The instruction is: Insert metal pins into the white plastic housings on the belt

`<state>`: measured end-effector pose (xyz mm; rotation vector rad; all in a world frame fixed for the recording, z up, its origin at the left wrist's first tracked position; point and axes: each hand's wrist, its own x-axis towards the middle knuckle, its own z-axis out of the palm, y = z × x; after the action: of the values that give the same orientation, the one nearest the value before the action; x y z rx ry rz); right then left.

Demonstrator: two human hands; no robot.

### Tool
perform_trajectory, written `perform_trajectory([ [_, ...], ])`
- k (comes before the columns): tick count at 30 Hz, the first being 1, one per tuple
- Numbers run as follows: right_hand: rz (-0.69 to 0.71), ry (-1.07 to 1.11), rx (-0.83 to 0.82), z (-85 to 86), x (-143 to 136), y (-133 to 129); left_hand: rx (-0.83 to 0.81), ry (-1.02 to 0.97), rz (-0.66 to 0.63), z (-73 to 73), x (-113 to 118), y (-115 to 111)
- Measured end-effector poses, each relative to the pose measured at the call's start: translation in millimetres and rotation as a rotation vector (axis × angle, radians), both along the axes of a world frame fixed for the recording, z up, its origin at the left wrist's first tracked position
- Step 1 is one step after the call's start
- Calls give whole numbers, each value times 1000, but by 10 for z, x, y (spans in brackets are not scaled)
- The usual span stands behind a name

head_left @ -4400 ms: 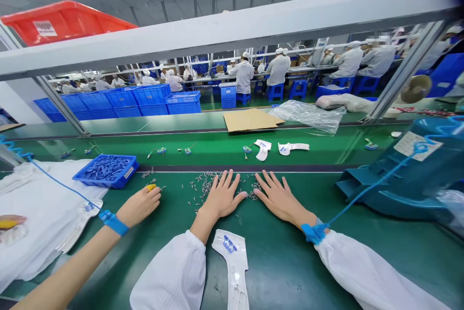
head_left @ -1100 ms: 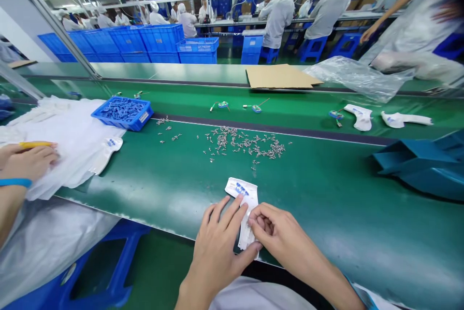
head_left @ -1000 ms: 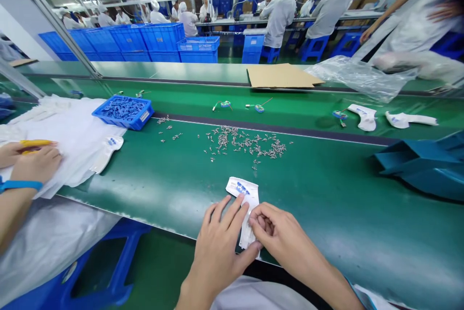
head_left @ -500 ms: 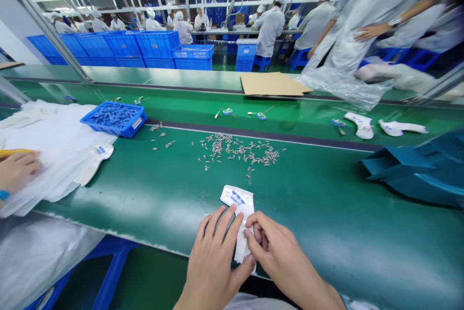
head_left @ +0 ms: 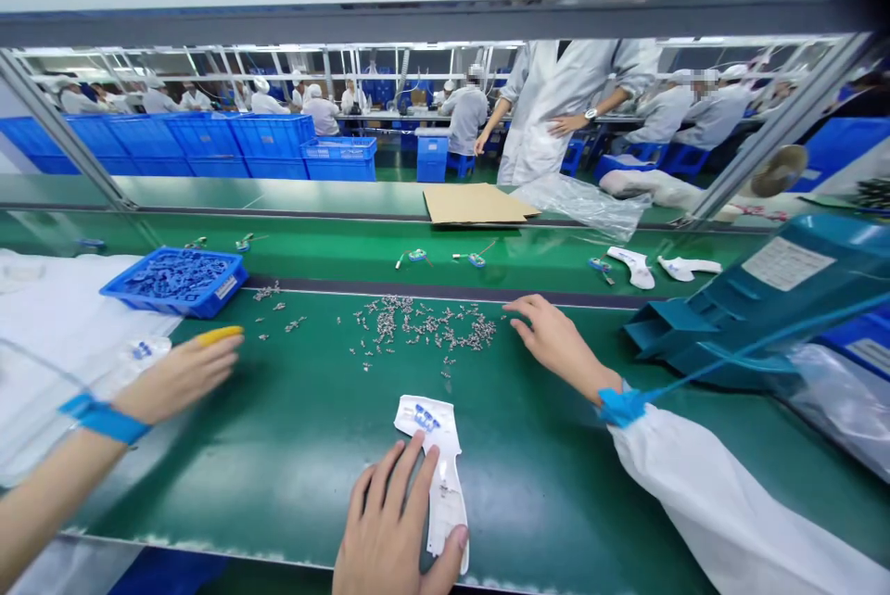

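My left hand [head_left: 393,516] lies over a white, handle-shaped plastic half shell [head_left: 445,493] on the green table, its fingers along the left edge and the thumb against the lower right edge. Small blue parts sit in the shell's wide upper end. My right hand [head_left: 556,345], with a blue wristband, is stretched out at the right end of a scattered heap of tiny silvery metal parts [head_left: 424,326]. Its thumb and forefinger are apart, and I see nothing between them. Another person's hand [head_left: 187,373], with a yellow finger cot, reaches in from the left.
A blue tray [head_left: 177,280] of small blue pieces stands at the left by white sheets [head_left: 69,298]. Wired assemblies [head_left: 476,259] and two white shells [head_left: 631,267] lie beyond the dark strip. A teal bin [head_left: 757,298] is at the right; cardboard [head_left: 476,204] lies farther back.
My right hand has left the shell and moved forward and right to the metal parts. My left hand stays on the shell. The other person's hand has come farther in from the left.
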<state>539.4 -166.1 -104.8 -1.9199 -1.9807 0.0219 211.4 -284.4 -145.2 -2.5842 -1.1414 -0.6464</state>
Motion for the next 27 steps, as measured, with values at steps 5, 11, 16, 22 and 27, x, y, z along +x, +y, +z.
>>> perform_trajectory([
  [5, 53, -176, -127, -135, 70, 229, 0, 3, -5, 1, 6, 1],
  [11, -49, -209, -177, -126, 54, 302, -89, -113, 41, 107, 70, -56],
  [16, -91, -143, -222, 76, 1, 202, -132, -114, 60, 156, 78, -91],
  [22, 181, 515, -504, 293, -651, -722, -219, -114, 81, 152, 112, -118],
  [27, 191, 843, -627, 110, -1218, -1238, -256, -207, 145, 168, 214, -154],
])
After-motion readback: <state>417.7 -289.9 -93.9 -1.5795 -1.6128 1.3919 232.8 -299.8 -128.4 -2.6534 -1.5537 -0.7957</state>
